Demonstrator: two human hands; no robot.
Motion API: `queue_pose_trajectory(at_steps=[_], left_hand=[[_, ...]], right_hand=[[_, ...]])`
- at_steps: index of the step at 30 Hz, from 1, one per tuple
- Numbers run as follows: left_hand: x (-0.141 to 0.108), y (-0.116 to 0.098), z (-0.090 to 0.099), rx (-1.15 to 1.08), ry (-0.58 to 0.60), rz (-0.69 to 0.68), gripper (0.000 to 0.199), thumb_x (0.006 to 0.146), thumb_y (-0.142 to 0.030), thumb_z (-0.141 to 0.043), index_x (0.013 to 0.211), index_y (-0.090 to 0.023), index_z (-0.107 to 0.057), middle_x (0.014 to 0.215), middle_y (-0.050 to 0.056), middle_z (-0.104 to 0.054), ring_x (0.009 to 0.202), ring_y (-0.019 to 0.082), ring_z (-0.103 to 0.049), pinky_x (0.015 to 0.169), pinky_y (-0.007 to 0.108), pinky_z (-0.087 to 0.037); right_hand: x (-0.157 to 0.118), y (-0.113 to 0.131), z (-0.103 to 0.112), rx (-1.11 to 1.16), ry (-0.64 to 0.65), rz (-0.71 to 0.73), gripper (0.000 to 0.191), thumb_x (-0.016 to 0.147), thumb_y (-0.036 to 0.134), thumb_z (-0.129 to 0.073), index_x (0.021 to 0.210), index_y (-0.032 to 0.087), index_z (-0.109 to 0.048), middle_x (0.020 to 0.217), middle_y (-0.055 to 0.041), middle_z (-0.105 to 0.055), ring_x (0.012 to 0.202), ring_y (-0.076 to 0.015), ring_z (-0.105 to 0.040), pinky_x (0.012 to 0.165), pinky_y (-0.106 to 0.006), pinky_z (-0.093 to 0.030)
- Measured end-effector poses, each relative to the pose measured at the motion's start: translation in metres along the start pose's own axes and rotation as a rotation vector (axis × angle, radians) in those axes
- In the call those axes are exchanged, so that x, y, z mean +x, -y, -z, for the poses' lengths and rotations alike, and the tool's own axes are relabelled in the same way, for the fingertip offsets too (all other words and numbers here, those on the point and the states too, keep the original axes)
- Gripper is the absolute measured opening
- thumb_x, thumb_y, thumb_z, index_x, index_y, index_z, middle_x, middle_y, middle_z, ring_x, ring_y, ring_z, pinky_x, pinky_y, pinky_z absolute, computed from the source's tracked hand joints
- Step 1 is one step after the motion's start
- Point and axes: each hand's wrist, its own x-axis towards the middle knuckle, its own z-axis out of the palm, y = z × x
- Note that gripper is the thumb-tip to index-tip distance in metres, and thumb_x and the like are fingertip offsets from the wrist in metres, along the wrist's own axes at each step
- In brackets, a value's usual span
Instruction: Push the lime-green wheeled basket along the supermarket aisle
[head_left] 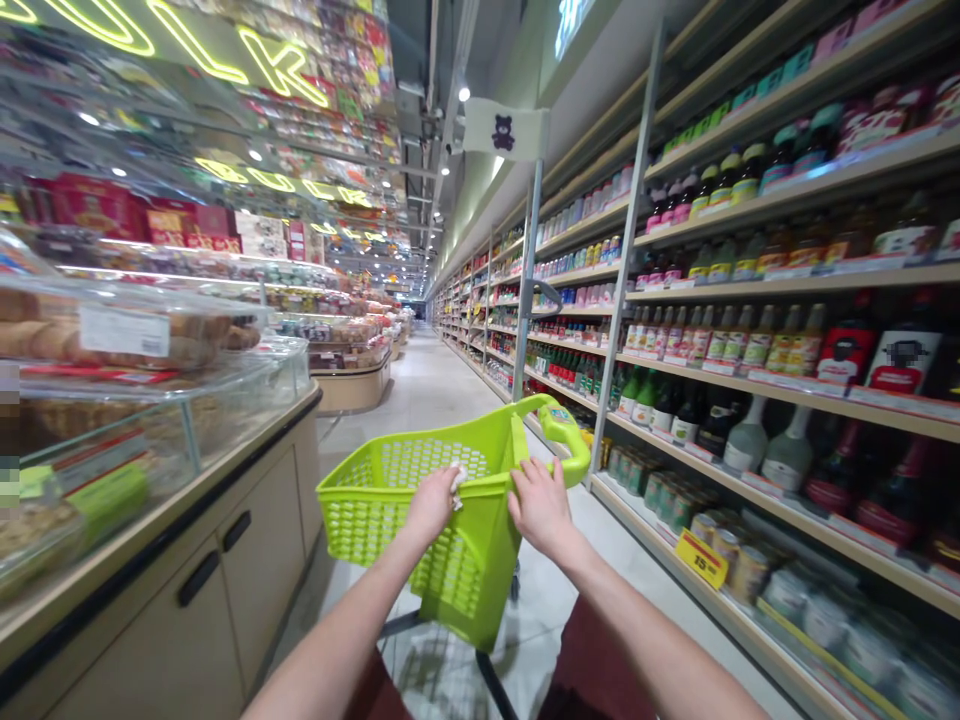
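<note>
A lime-green plastic mesh shopping basket rides on a wheeled frame in front of me, its long handle raised at the far right corner. My left hand grips the near rim, with a crumpled white tissue showing at the fingertips. My right hand curls over the rim a little to the right, just below the handle. No goods show inside the basket, though its lower part is hidden by the near wall.
Tall shelves of bottles and jars run along the right, with a yellow price tag low down. A bakery counter with clear-covered pastries runs along the left. A tiled aisle floor stretches ahead between them.
</note>
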Motion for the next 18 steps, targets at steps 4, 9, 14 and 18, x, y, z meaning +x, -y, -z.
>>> queue_pose_trajectory(at_steps=[4, 9, 14, 18], left_hand=[[0.007, -0.045, -0.019, -0.171, -0.08, -0.14, 0.048, 0.07, -0.003, -0.04, 0.115, -0.015, -0.047, 0.117, 0.009, -0.053, 0.107, 0.016, -0.048, 0.094, 0.034, -0.038], [0.01, -0.061, -0.022, -0.119, -0.056, -0.285, 0.045, 0.073, -0.005, -0.04, 0.117, -0.014, -0.046, 0.117, 0.01, -0.053, 0.109, 0.017, -0.046, 0.095, 0.036, -0.036], [-0.003, -0.001, -0.008, 0.04, 0.006, -0.13, 0.041, 0.074, -0.008, -0.044, 0.115, -0.014, -0.048, 0.116, 0.012, -0.054, 0.107, 0.019, -0.048, 0.094, 0.036, -0.037], [-0.008, 0.004, -0.01, 0.034, 0.006, -0.055, 0.043, 0.073, -0.006, -0.043, 0.115, -0.014, -0.047, 0.116, 0.011, -0.053, 0.106, 0.017, -0.049, 0.093, 0.035, -0.037]], right_hand=[[0.0, 0.003, -0.015, 0.017, -0.024, 0.007, 0.034, 0.078, 0.022, -0.044, 0.11, 0.016, -0.053, 0.116, -0.0111, -0.053, 0.113, -0.0248, -0.04, 0.101, -0.048, -0.007], [-0.002, -0.015, -0.016, 0.074, -0.033, 0.054, 0.038, 0.076, 0.017, -0.043, 0.112, 0.016, -0.051, 0.116, -0.0094, -0.054, 0.113, -0.0234, -0.041, 0.101, -0.046, -0.009], [-0.006, -0.028, -0.016, 0.096, -0.051, 0.081, 0.036, 0.075, 0.017, -0.042, 0.11, 0.016, -0.053, 0.116, -0.0079, -0.055, 0.114, -0.0222, -0.041, 0.102, -0.045, -0.008], [-0.001, -0.022, -0.015, 0.079, -0.05, 0.028, 0.032, 0.076, 0.017, -0.041, 0.105, 0.018, -0.056, 0.111, -0.0079, -0.057, 0.11, -0.0222, -0.043, 0.102, -0.047, -0.008]])
